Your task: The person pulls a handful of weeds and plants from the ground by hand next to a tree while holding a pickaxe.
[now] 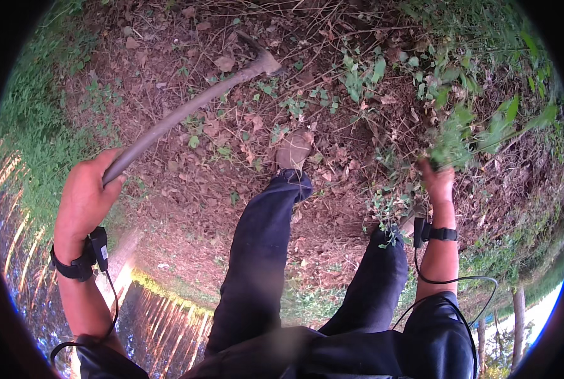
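My left hand (83, 196) grips the end of a wooden-handled hoe (182, 113). The handle slants away up and to the right. Its head lies low against the leaf-strewn soil, and the blade is partly lost among stems and litter. On the right, my right hand (438, 182) is closed around a bunch of green leafy weeds (457, 137), blurred by motion. The stems inside that fist are mostly hidden. Below it, more small-leaved weeds (388, 208) hang in front of my trouser leg and shoe.
My one shoe (293, 149) stands on soil with dry leaves and vines between the hands. Low creeping plants (357, 76) grow ahead. Denser greenery (49, 118) borders the left. Tree trunks (518, 327) rise at lower right. Cables (481, 279) loop from both wrist straps.
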`<action>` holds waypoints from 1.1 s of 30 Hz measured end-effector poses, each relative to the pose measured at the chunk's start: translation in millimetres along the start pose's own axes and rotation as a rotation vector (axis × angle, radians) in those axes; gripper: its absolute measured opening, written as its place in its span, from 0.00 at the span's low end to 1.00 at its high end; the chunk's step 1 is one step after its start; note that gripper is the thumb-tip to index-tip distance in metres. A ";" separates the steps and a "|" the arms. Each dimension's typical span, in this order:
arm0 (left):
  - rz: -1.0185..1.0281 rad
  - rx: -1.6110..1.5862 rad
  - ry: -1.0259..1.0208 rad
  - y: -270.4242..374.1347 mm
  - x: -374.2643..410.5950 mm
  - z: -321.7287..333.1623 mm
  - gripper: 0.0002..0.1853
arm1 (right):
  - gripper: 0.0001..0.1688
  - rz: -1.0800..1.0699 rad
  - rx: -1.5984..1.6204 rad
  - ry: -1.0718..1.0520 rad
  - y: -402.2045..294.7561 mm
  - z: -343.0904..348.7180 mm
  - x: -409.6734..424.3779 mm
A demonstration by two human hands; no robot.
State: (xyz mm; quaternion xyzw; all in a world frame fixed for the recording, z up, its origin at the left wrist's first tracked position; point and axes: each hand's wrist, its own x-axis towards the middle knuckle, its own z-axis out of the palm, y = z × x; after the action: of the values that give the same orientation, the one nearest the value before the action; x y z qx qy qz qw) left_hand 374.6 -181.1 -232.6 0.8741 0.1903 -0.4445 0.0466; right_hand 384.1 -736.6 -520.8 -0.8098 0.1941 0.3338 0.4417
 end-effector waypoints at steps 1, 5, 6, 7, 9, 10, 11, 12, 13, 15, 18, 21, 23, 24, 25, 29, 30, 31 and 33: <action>0.017 0.014 0.009 -1.8 -1.2 1.0 0.21 | 0.15 -0.484 -0.715 -0.046 3.1 2.0 0.1; 0.029 0.030 0.003 -5.8 0.4 4.3 0.20 | 0.51 -0.235 -0.936 -0.325 -34.9 82.5 2.0; 0.012 0.026 -0.002 -3.9 -1.2 3.5 0.20 | 0.50 -0.495 -0.891 -0.339 -18.7 100.1 13.3; 0.002 0.020 -0.009 -1.4 -1.1 3.3 0.20 | 0.48 -0.479 -1.012 -0.377 -26.7 124.6 18.6; -0.012 -0.001 -0.021 0.6 1.5 2.6 0.20 | 0.29 -0.461 -1.188 -0.407 -34.2 162.0 37.1; -0.003 0.008 -0.014 -0.3 1.8 2.8 0.21 | 0.25 -0.475 -1.218 -0.366 -36.9 172.2 44.9; 0.006 0.015 -0.006 -2.0 2.4 3.3 0.21 | 0.20 -0.488 -1.249 -0.324 -39.1 178.4 50.2; 0.010 0.022 -0.004 -4.6 1.5 5.2 0.21 | 0.19 -0.489 -1.239 -0.336 -46.0 180.8 52.0; 0.008 0.019 -0.001 -6.7 -1.6 7.4 0.20 | 0.17 -0.494 -1.232 -0.352 -57.9 178.9 52.5; 0.019 0.008 0.007 -10.6 -1.7 10.7 0.20 | 0.17 -0.428 -1.190 -0.338 -61.2 173.8 51.8; 0.014 -0.002 0.003 -15.4 -1.6 14.2 0.19 | 0.24 -0.349 -1.003 -0.121 -14.9 166.0 53.0; 0.006 -0.045 -0.005 -13.3 -2.4 17.3 0.19 | 0.29 0.125 -0.689 -0.077 -11.3 176.7 52.1; 0.039 -0.071 0.022 -18.4 -1.6 21.7 0.18 | 0.28 0.158 -0.559 -0.076 -3.0 183.3 55.4; 0.055 -0.084 0.036 -20.8 -0.9 23.7 0.18 | 0.29 0.172 -0.527 -0.136 -5.3 188.9 58.6; 0.061 -0.082 0.039 -22.4 -0.1 24.7 0.18 | 0.31 0.187 -0.494 -0.194 -6.8 193.0 59.3; 0.002 -0.077 0.014 -23.7 -5.2 26.5 0.18 | 0.15 -0.240 -0.777 -0.545 -74.3 195.1 -6.2; -0.020 -0.075 -0.004 -21.4 -3.7 24.9 0.18 | 0.17 -0.397 -0.636 -0.554 -78.7 195.8 -26.3; 0.003 -0.076 0.002 -23.8 -3.8 26.3 0.18 | 0.21 -0.570 -0.548 -0.594 -82.4 199.8 -41.0; 0.045 -0.074 0.021 -31.1 -2.8 28.9 0.17 | 0.18 -0.677 -0.695 -0.681 -113.9 206.0 -49.6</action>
State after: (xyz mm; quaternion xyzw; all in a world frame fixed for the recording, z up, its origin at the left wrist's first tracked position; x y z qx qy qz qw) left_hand 339.6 -160.4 -244.9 0.8804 0.1876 -0.4268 0.0871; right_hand 342.6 -500.6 -498.5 -0.7711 -0.3486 0.4593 0.2700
